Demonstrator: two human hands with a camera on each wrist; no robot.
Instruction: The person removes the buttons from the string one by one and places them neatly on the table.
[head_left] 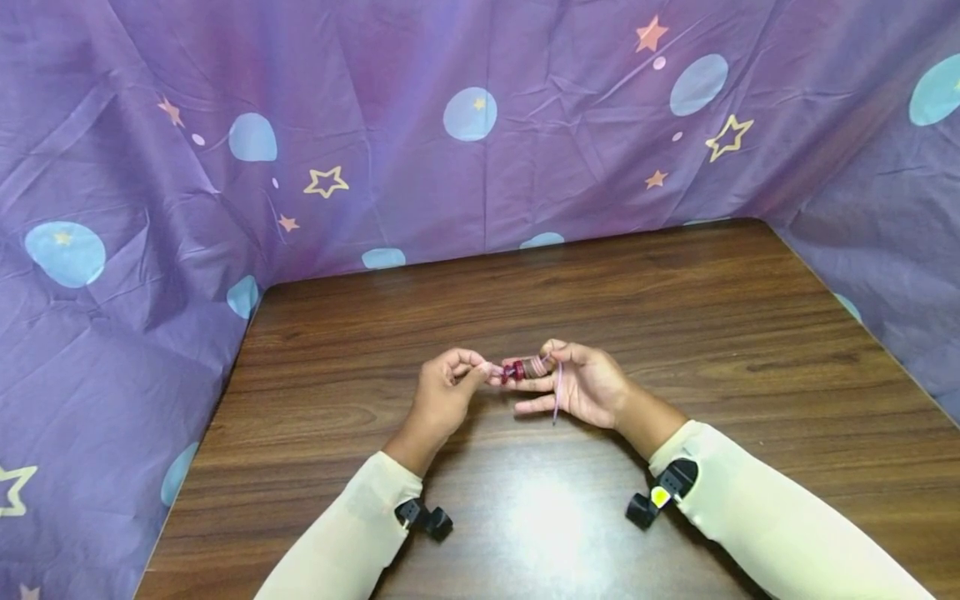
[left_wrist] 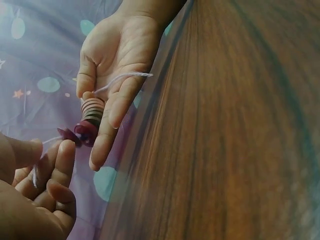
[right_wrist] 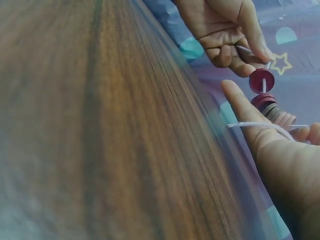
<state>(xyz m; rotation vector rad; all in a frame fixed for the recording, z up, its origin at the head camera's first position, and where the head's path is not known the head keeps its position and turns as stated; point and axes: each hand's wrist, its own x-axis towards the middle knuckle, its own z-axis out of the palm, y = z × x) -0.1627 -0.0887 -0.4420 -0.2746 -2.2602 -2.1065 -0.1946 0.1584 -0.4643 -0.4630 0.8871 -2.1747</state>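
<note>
A row of flat round buttons (head_left: 513, 371) is threaded on a pale lilac yarn (head_left: 557, 400), held level above the table between both hands. The buttons run from dark red (right_wrist: 262, 81) through dark greenish to pinkish (left_wrist: 93, 106). At the red end, my left hand (head_left: 446, 393) pinches the yarn between thumb and fingertips, a short tail dangling below. My right hand (head_left: 588, 389), palm up, pinches the yarn beside the pinkish end with thumb and index finger. Its other fingers extend under the buttons, and a loose yarn end crosses its palm.
A brown wood-grain table (head_left: 337, 433) lies beneath both hands, with a bright light reflection near its front. Purple cloth (head_left: 405, 142) with stars and blue circles surrounds the back and sides. Black wrist cameras (head_left: 427, 518) are strapped over pale sleeves (head_left: 787, 517).
</note>
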